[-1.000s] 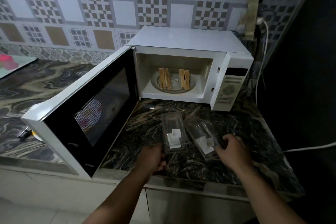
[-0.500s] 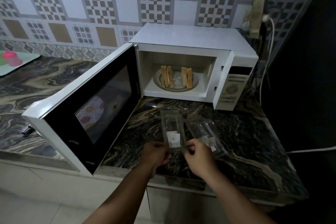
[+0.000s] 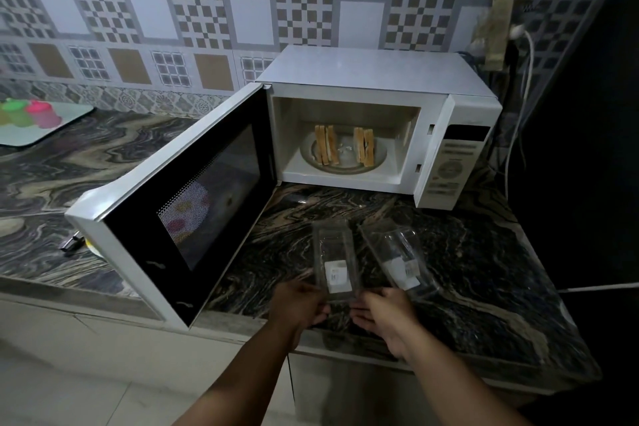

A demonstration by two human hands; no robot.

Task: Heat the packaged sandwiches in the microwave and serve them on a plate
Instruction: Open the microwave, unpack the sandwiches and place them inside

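Note:
Two sandwiches point(image 3: 326, 148) point(image 3: 364, 146) stand on edge on the round turntable point(image 3: 345, 168) inside the white microwave point(image 3: 373, 79), whose door point(image 3: 193, 197) hangs wide open to the left. Two empty clear plastic packages lie on the counter in front: the left package point(image 3: 333, 261) and the right package point(image 3: 397, 258). My left hand point(image 3: 299, 303) and my right hand point(image 3: 383, 311) both grip the near end of the left package, one at each corner.
The dark marbled counter point(image 3: 484, 270) ends at a front edge just under my hands. A white tray with green and pink cups point(image 3: 31, 114) sits far left. A plate point(image 3: 91, 245) peeks out behind the door. Cables point(image 3: 518, 121) hang to the right of the microwave.
My right hand left the right package and moved left to the near end of the left package, where the left hand also holds. The camera view shifted slightly.

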